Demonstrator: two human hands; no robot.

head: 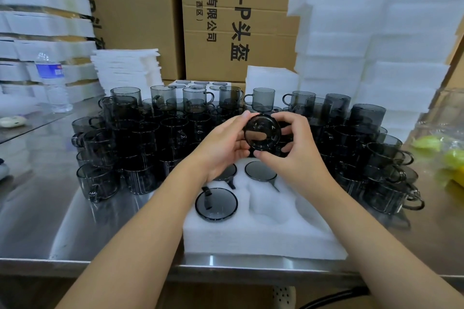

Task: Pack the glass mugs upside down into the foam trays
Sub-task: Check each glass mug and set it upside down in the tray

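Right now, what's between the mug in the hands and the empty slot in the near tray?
Head view: one packed mug, upside down in the tray, below the held mug and behind the empty slot.

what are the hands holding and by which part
A dark smoky glass mug: the left hand grips its left side wall, the right hand its right side wall.

Tall brown cardboard cartons (226, 20) printed with black Chinese characters wall in the far side of a reflective stainless-steel tabletop (50, 195), where a clear, blue-labelled water bottle (51, 80) stands at left under even light.
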